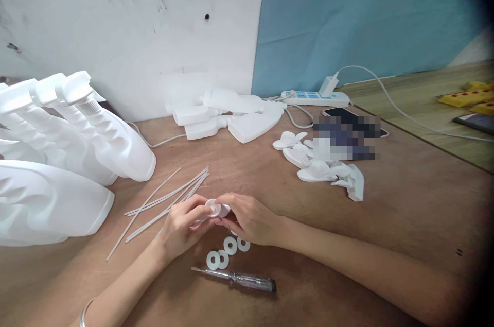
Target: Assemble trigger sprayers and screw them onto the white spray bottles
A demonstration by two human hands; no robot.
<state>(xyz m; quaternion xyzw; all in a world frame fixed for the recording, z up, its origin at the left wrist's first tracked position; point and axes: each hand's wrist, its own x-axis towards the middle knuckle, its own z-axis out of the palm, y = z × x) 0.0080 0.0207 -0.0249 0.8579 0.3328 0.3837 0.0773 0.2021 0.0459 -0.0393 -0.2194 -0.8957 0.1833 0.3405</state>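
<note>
My left hand [181, 225] and my right hand [250, 220] meet over the table, fingers closed around one white trigger sprayer head [212, 207]. Its round collar faces up toward me, and the fingers hide most of the rest. Just below the hands lie several flat white ring washers [230, 245], some overlapping. Nearer to me rests a screwdriver [247, 280] with a clear handle, its blade pointing left. Several thin white dip tubes [170, 195] lie crossed beside my left hand.
White spray bottles [127, 141] with heads fitted stand at the left. Small white bottles [235, 116] lie by the wall. Loose white sprayer heads [320, 170], a phone [343, 118] and a power strip [309, 96] with cables are at the back right.
</note>
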